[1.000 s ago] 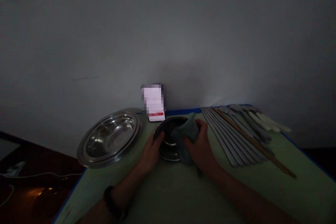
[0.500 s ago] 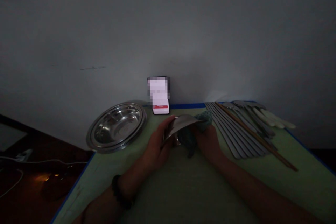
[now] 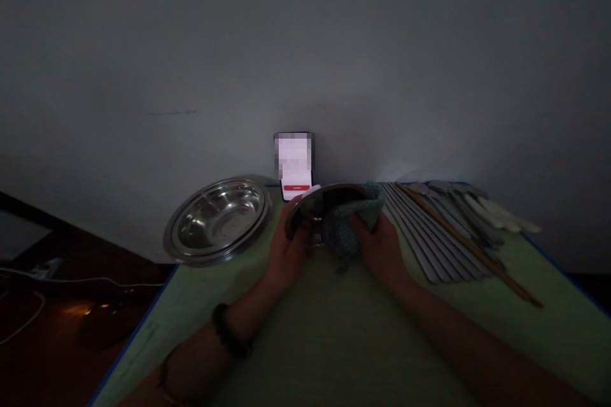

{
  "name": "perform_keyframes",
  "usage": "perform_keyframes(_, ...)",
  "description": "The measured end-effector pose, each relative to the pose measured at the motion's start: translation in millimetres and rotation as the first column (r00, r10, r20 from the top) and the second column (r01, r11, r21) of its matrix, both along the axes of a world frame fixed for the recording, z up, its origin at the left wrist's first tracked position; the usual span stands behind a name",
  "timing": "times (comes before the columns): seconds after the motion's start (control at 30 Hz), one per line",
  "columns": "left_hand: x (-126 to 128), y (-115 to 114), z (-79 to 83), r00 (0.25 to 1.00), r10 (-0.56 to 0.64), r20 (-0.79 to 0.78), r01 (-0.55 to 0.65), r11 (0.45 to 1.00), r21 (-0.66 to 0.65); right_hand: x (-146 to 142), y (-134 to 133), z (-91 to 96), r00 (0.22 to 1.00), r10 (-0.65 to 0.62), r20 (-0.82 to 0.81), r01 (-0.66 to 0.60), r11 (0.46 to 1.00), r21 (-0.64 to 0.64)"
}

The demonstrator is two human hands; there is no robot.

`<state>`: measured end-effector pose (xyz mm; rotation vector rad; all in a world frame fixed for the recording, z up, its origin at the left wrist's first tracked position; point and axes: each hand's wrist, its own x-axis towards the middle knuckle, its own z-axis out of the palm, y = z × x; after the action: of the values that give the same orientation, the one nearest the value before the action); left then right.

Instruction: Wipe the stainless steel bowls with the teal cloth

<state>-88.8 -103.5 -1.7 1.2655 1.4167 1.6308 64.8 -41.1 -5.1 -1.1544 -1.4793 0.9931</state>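
Observation:
My left hand (image 3: 286, 255) grips the left rim of a small steel bowl (image 3: 321, 205), held tilted above the green table (image 3: 334, 337). My right hand (image 3: 379, 247) is closed on a blue-grey cloth (image 3: 351, 224) pressed against the bowl's right side and underside. Part of the cloth hangs down between my hands. A dark band sits on my left wrist. The scene is dim.
A wide steel basin (image 3: 218, 219) rests at the table's left corner. A lit phone (image 3: 294, 164) leans on the wall behind the bowl. Several long metal utensils (image 3: 429, 229), spoons and a wooden stick (image 3: 470, 248) lie in a row at the right. Cables lie on the dark floor at left.
The bowl has been lifted off the table and turned, and the cloth has moved from inside the bowl to its side and underside. Both hands sit farther from me, higher in the picture.

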Motion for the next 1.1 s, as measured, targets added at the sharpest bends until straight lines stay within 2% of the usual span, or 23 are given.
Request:
perform_keyframes(0.13, 1, -7, 0.8, 0.986, -0.042, -0.162, 0.052, 0.997, 0.058, 2, 1, -0.4, 0.997, 0.056, 0.044, -0.056, 0.998, -0.01)
perform_keyframes(0.3, -1, -7, 7.0, 0.962, -0.06, -0.268, 0.075, 0.996, 0.044, 3, 6, -3.6, 0.992, 0.125, 0.032, -0.128, 0.988, 0.087)
perform_keyframes(0.5, -5, -3, 14.8, 0.925, -0.092, -0.369, 0.072, 0.995, -0.069, 4, 7, -9.9, 0.997, 0.078, -0.014, -0.073, 0.972, 0.224)
perform_keyframes(0.6, -9, -2, 11.8, 0.907, -0.06, -0.417, 0.039, 0.997, -0.059, 4, 4, -10.6, 0.999, 0.051, 0.0, -0.049, 0.969, 0.241)
perform_keyframes(0.7, -10, 0, 6.9, 0.928, -0.067, -0.368, 0.055, 0.998, -0.044, 6, 2, -9.0, 0.998, 0.061, 0.018, -0.063, 0.966, 0.251)
perform_keyframes(0.8, -5, 3, 5.4, 0.984, -0.092, -0.15, 0.082, 0.994, -0.074, 4, 0, -8.0, 0.997, 0.071, 0.002, -0.069, 0.955, 0.288)
perform_keyframes(0.9, 1, 7, 8.9, 0.999, -0.016, 0.035, 0.021, 0.991, -0.132, 0, -1, -8.3, 0.998, 0.042, -0.056, -0.027, 0.97, 0.242)
perform_keyframes(1.03, 5, 9, 13.0, 1.0, -0.015, -0.012, 0.01, 0.944, -0.329, -7, 2, -7.2, 0.984, 0.03, -0.174, -0.013, 0.995, 0.098)
perform_keyframes(1.1, 5, 8, 11.6, 0.997, -0.015, -0.075, -0.011, 0.941, -0.339, -8, 5, -6.1, 0.974, 0.04, -0.221, -0.027, 0.998, 0.063)
